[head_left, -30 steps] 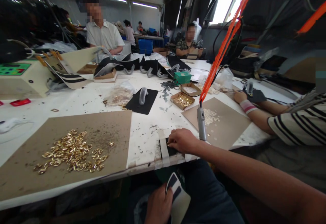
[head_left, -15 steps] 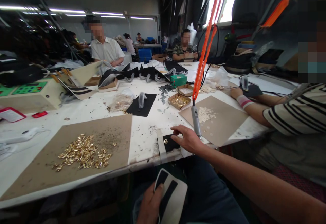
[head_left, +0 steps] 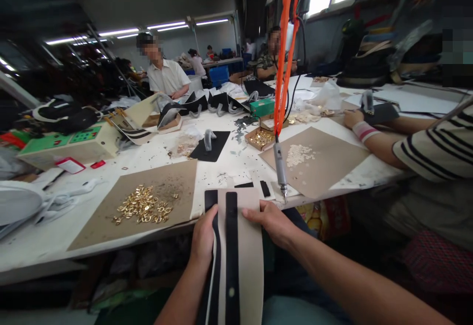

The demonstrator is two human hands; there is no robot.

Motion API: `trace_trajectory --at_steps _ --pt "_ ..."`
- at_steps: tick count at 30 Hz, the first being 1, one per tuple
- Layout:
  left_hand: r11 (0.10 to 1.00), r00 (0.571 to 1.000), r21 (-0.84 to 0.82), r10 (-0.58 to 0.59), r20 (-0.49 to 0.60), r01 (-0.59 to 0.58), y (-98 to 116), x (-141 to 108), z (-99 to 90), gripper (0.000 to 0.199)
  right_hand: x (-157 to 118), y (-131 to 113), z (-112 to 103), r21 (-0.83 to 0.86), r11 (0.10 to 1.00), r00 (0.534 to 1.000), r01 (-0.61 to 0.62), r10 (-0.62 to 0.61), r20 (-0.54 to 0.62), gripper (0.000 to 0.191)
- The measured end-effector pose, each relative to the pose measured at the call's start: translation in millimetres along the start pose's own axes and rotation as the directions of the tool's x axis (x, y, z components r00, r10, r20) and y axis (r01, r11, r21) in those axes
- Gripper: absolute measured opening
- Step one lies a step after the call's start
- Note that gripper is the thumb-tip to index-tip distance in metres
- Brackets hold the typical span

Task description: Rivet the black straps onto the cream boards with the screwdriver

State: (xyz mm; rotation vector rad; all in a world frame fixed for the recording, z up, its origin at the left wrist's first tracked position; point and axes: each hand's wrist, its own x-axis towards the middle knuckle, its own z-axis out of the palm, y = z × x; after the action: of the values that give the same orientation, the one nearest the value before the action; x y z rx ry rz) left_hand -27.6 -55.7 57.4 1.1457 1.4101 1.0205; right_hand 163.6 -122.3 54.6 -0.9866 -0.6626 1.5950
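Note:
Both my hands hold a long beige panel (head_left: 248, 246) with black strips, upright before me at the table's front edge. My left hand (head_left: 204, 234) grips its left side, thumb on the front near the top. My right hand (head_left: 271, 219) pinches the upper right edge, thumb on the face. One black strip (head_left: 232, 246) runs down the middle and bears a small pale round spot low down. Just right of the panel's top hangs a silver power screwdriver (head_left: 281, 170) on orange cords (head_left: 284, 59). Behind the panel, black pieces (head_left: 265, 188) lie partly hidden on the table.
Gold metal fittings (head_left: 144, 206) are heaped on a brown board (head_left: 99, 231) at left. Small pale discs (head_left: 300, 155) lie on another board (head_left: 332, 167) at right. A box of gold parts (head_left: 260, 139) stands behind. A co-worker's striped sleeve (head_left: 436, 138) is at right.
My right hand has left the black piece with the gold fitting at the table edge and now grips the beige panel. My left hand has raised that panel from my lap. The view has shifted.

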Motion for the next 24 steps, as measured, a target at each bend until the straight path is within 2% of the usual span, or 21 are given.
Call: trace_trajectory --at_steps 3,7,10,12,14,18,24 --pt "0.988 0.996 -0.132 -0.082 0.02 0.084 7.3 -0.8 16.4 0.024 8.9 -8.2 -2.6 -0.001 1.0 0.996 -0.029 0.029 -0.081 0.05" --pt "0.973 0.982 -0.156 -0.155 0.105 0.17 6.8 -15.3 28.0 0.028 12.4 -6.4 -15.1 -0.073 0.996 0.99 -0.044 0.033 -0.136 0.042" --pt "0.964 0.936 -0.08 -0.224 0.27 0.254 -6.4 -26.9 24.5 0.039 8.5 8.4 -27.1 -0.158 0.987 0.989 -0.02 -0.003 -0.145 0.036" --pt "0.965 0.897 -0.008 -0.239 0.373 0.261 -17.7 -30.3 19.5 0.045 5.0 19.2 -33.0 -0.21 0.978 0.99 -0.004 -0.026 -0.138 0.031" --pt "0.97 0.876 0.016 -0.225 0.426 0.241 -26.3 -30.6 15.1 0.046 1.9 25.7 -35.7 -0.218 0.976 0.99 -0.018 -0.012 -0.138 0.029" --pt "0.974 0.883 -0.007 -0.201 0.425 0.225 -24.9 -28.8 11.7 0.048 -0.2 20.7 -32.5 -0.119 0.991 0.989 -0.069 0.052 -0.141 0.034" --pt "0.976 0.907 -0.046 -0.179 0.38 0.212 1.9 -26.0 10.9 0.052 9.7 -3.5 -23.9 -0.07 0.995 0.993 -0.076 0.069 -0.092 0.04"
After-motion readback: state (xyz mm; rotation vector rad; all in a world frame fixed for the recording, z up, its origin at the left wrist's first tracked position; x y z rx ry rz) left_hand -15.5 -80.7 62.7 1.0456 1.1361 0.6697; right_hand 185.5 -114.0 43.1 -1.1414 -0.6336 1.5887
